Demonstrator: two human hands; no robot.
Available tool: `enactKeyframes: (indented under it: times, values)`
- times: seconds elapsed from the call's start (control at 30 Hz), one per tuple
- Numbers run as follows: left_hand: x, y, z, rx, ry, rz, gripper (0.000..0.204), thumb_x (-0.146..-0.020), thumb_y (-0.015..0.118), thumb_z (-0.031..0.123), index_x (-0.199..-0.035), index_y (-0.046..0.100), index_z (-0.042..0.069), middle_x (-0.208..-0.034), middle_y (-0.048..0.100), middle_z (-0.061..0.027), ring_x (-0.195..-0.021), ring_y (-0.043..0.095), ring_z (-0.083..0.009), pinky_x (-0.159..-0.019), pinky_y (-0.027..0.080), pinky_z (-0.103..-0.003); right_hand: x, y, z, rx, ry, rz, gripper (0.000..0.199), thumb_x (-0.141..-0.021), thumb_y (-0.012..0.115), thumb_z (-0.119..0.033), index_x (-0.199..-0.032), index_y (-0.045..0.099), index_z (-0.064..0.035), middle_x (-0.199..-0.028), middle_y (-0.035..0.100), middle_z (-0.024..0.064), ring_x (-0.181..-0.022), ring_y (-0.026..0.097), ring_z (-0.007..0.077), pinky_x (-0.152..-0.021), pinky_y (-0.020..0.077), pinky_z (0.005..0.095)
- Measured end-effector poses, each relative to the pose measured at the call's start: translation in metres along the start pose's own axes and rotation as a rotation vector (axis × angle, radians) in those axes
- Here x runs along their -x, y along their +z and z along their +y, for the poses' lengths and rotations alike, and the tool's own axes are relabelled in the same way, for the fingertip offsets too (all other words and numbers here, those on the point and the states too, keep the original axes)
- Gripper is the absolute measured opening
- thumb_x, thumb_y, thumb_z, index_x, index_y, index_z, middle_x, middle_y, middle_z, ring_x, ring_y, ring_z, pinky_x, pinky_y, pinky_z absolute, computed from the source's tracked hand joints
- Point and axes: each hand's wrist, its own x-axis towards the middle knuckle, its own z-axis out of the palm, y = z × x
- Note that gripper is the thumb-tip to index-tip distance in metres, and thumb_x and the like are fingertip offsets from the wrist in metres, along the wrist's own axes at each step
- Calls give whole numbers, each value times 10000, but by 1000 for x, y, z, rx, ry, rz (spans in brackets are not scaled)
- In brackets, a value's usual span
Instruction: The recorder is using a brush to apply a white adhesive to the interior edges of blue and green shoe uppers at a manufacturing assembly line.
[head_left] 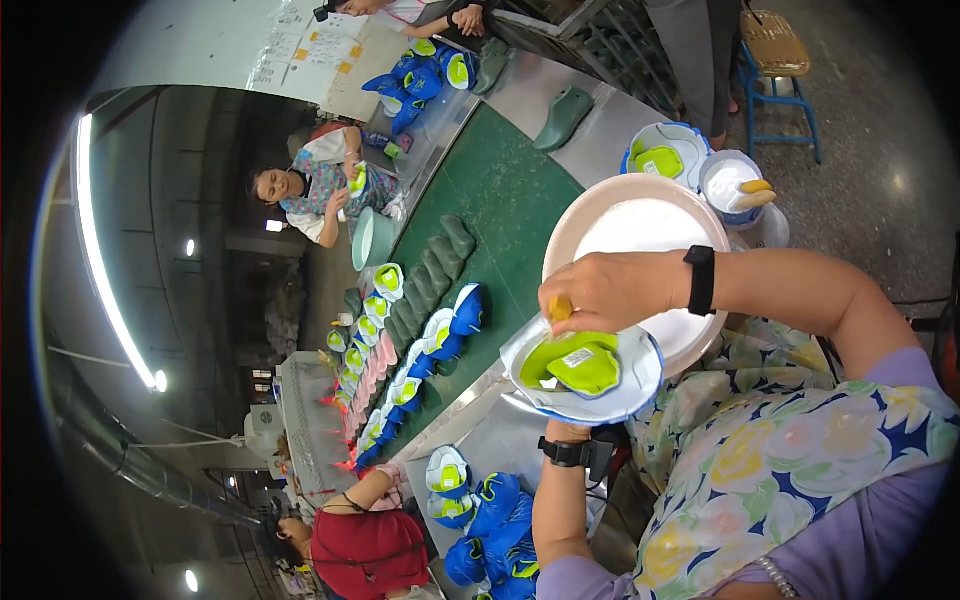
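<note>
My left hand [568, 432], with a black watch on the wrist, holds a white and blue shoe upper [640, 385] from below; most of the hand is hidden under it. The upper's lime-green inside [580, 365] faces up. My right hand [605, 290], a black band on its wrist, grips a small yellow-handled brush [560, 308] whose tip touches the upper's rim. Just behind my right hand stands a wide basin [640, 215] of white liquid.
A green conveyor belt [500, 200] carries grey lasts [430, 270] and blue and white shoes [450, 325]. More blue uppers [485, 520] are piled near my left arm. Two small tubs [665, 155] [735, 185] stand past the basin. Co-workers sit across the belt [320, 185] and beside me [370, 550]. A blue stool [775, 60] stands behind.
</note>
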Motion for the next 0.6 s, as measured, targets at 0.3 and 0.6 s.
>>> enactKeyframes:
  times: [0.3,0.6]
  values:
    - [6,22,9,-426,214,83,704,-901,583,534,-1414,438,74,-1372,544,-134,-1194,579,-325,-1020,482,-508,7,-31,1,-22,414,-234,270,-885,629,-256,-860,598,10,-728,646,192,-663,643,325,-616,485,385]
    - [-2,57,16,-379,323,35,491,-989,477,361,-1374,483,56,-1295,581,-126,-1141,611,-294,-935,549,-469,1,-11,-4,-10,-19,35,176,-902,635,-181,-926,542,-34,-856,630,139,-801,637,327,-723,501,385]
